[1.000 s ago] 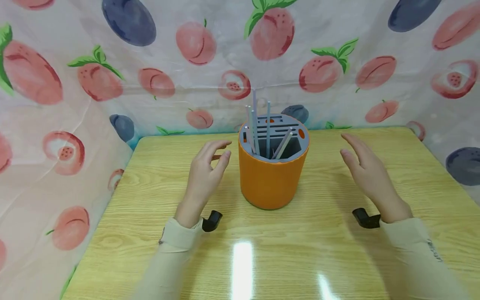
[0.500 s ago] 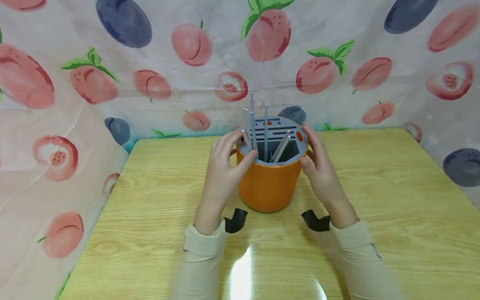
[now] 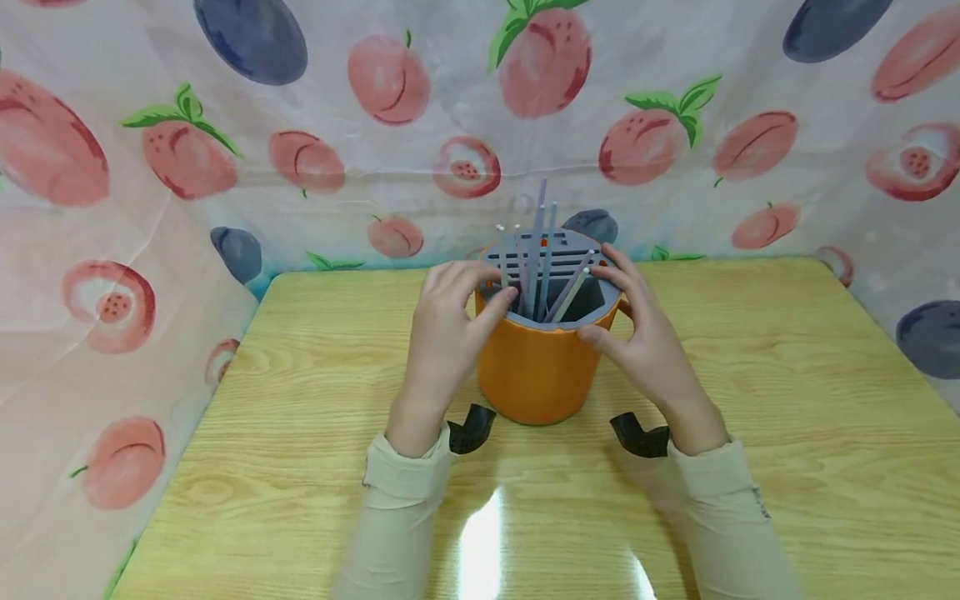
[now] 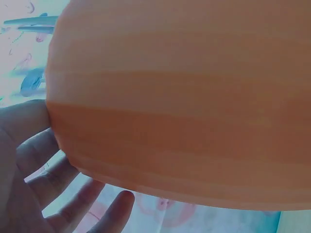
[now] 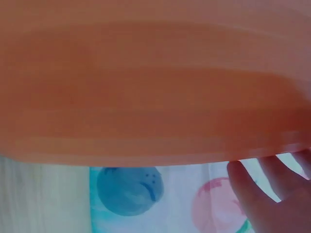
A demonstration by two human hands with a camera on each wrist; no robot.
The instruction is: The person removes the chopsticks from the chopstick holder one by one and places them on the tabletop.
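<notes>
An orange round holder point(image 3: 536, 375) with a grey slotted top point(image 3: 573, 258) stands upright on the table. Several thin pastel sticks point(image 3: 546, 250) stick up from its front compartment, most bunched near the middle and two leaning right. At the left rim, my left hand point(image 3: 450, 325) has spread fingers and thumb reaching over the edge beside the sticks; its fingers point(image 4: 53, 177) show past the holder's side. My right hand point(image 3: 645, 342) has its thumb by the front rim and fingertips over the top near the leaning sticks. Exact fingertip contact is hidden.
The wood-grain table point(image 3: 300, 467) stretches around the holder, with a bright reflection near its front. Behind and at the sides hangs a fruit-print cloth point(image 3: 322, 75). Black wrist mounts point(image 3: 472, 429) sit at both cuffs.
Both hands came inward from either side to the holder's rim, then their fingers moved farther over its top. The left-hand sticks shifted right toward the middle. The holder stays in place.
</notes>
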